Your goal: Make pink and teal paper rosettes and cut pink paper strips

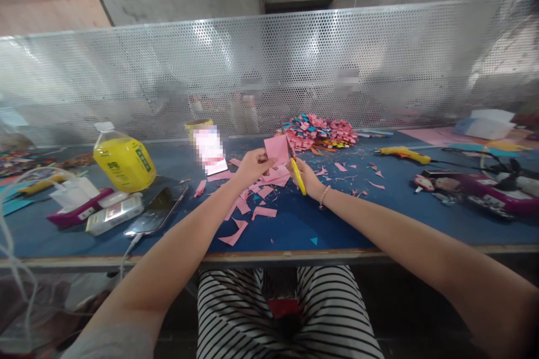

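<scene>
My left hand (256,164) pinches a square of pink paper (278,148) by its lower left side, above the table. Yellow-handled scissors (299,178) are gripped in my right hand (310,180), their blades upright along the paper's right edge. Whether the blades touch the paper or stand just beside it, I cannot tell. Below both hands lie pink paper scraps (264,212), scattered on the blue tabletop. Behind them sits a heap of cut pink, blue and yellow paper strips (314,132).
To the left stand a yellow-liquid bottle (124,160), a tissue pack (80,202), a small box (115,215) and a phone (158,210) on a cable. A lit screen (209,148) stands mid-left. On the right lies a yellow glue gun (404,154). A perforated metal panel (286,61) closes the back.
</scene>
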